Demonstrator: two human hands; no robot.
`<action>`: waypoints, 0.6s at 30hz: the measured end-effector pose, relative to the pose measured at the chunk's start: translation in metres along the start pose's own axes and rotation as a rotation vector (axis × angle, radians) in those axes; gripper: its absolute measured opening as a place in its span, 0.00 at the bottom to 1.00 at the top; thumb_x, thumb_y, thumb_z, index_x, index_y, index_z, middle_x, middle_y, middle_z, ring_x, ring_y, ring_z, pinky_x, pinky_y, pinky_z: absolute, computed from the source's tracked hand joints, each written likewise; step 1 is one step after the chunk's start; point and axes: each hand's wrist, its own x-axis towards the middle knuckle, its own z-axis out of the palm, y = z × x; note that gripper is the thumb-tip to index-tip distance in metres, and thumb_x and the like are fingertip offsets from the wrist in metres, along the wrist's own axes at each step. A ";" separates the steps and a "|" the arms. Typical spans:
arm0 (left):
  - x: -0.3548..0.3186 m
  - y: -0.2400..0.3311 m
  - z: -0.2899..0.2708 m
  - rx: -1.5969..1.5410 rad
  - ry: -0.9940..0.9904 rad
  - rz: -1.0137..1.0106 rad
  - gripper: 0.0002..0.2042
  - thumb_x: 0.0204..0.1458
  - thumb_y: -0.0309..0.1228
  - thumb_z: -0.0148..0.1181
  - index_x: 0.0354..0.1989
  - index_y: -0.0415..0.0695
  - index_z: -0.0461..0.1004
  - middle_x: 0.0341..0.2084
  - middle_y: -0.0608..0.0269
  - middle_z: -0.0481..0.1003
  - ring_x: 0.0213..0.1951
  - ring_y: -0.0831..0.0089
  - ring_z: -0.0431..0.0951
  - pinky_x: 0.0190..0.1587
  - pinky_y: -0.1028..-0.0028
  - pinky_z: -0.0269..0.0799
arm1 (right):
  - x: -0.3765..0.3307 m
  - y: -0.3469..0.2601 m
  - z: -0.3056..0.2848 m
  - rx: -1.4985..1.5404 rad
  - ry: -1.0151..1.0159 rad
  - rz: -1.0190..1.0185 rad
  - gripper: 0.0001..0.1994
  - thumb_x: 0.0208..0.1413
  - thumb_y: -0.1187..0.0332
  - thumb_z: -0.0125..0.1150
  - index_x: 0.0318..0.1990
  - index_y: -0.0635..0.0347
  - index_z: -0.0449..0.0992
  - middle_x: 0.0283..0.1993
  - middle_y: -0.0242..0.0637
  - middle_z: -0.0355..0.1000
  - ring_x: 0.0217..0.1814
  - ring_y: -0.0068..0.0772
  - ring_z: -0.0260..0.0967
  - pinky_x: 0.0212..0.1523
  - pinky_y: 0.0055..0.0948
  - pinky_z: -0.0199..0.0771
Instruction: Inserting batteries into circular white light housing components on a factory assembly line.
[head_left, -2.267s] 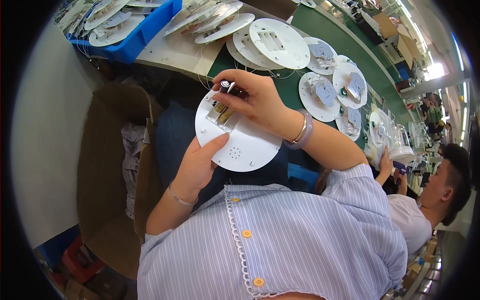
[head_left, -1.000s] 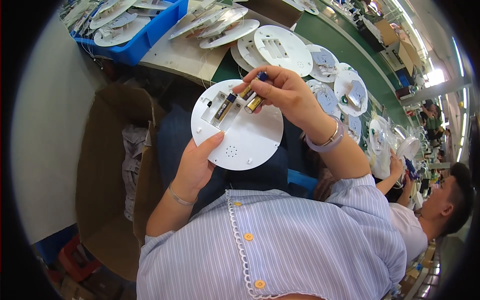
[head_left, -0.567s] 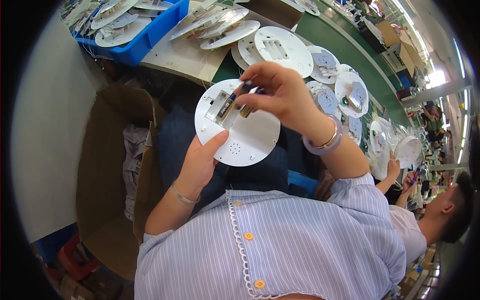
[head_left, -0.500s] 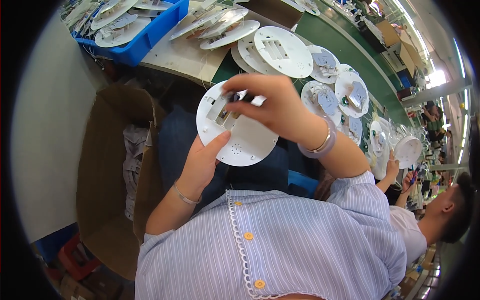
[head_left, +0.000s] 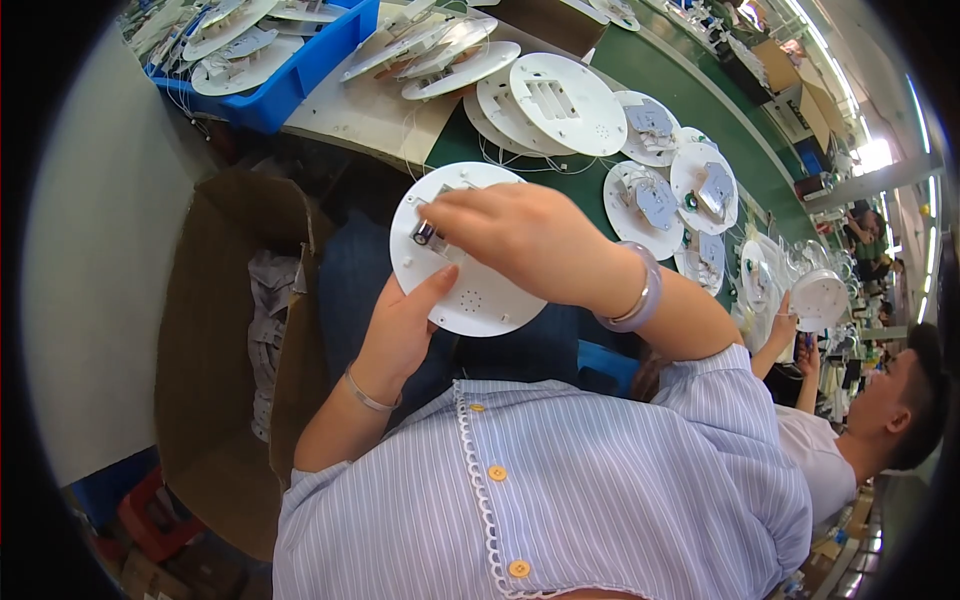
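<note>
A round white plastic disc (head_left: pixel 500 308) is tilted up in front of me, its battery compartment facing me. My left hand (head_left: pixel 392 325) grips the disc's lower left rim, thumb on its face. My right hand (head_left: pixel 525 240) lies over the compartment, fingers together at a dark cylindrical battery (head_left: pixel 424 234). One end of that battery shows at the compartment's left, below my fingertips. My right thumb and most of the compartment are hidden behind the hand.
White discs (head_left: pixel 568 105) lie stacked on the green bench, others bearing grey parts (head_left: pixel 655 200). A blue bin (head_left: pixel 270 105) of discs stands far left. On my left is an open cardboard box (head_left: pixel 215 370). A co-worker (head_left: pixel 815 455) sits at right, holding a white round part (head_left: pixel 818 300).
My right hand has turned from a pinch above the compartment to lying flatter over it, fingertips further left. A battery end now shows there. The disc has barely moved.
</note>
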 end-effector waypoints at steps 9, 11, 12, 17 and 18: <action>-0.003 0.007 -0.002 -0.012 -0.011 -0.008 0.19 0.48 0.25 0.49 0.49 0.36 0.56 0.42 0.56 0.66 0.42 0.72 0.70 0.43 0.77 0.66 | -0.020 0.010 -0.007 0.449 0.094 0.377 0.11 0.38 0.74 0.61 0.33 0.62 0.72 0.31 0.38 0.69 0.30 0.30 0.68 0.33 0.22 0.68; -0.004 0.006 -0.003 -0.021 0.004 -0.005 0.19 0.48 0.25 0.49 0.49 0.36 0.56 0.42 0.56 0.66 0.42 0.72 0.70 0.43 0.77 0.67 | -0.022 0.012 -0.008 0.377 0.059 0.375 0.10 0.38 0.74 0.61 0.32 0.62 0.72 0.30 0.37 0.69 0.30 0.30 0.68 0.33 0.21 0.68; -0.004 0.006 -0.002 -0.021 0.005 -0.005 0.19 0.47 0.25 0.49 0.49 0.36 0.57 0.42 0.55 0.67 0.42 0.72 0.70 0.43 0.77 0.67 | -0.023 0.014 -0.010 0.412 0.053 0.358 0.10 0.39 0.75 0.61 0.32 0.62 0.72 0.31 0.37 0.68 0.30 0.29 0.67 0.33 0.21 0.68; -0.003 0.005 0.000 -0.030 0.008 0.009 0.20 0.47 0.24 0.50 0.49 0.37 0.57 0.42 0.56 0.67 0.42 0.72 0.70 0.43 0.77 0.67 | -0.028 0.011 -0.009 0.466 0.074 0.319 0.10 0.38 0.75 0.61 0.33 0.61 0.72 0.33 0.35 0.68 0.32 0.28 0.67 0.34 0.21 0.68; -0.003 0.004 0.001 -0.015 -0.002 0.023 0.19 0.47 0.25 0.50 0.49 0.37 0.57 0.42 0.56 0.67 0.42 0.72 0.70 0.43 0.77 0.66 | -0.027 0.006 -0.010 0.514 0.108 0.400 0.10 0.38 0.75 0.61 0.32 0.62 0.72 0.33 0.34 0.67 0.32 0.28 0.66 0.34 0.21 0.68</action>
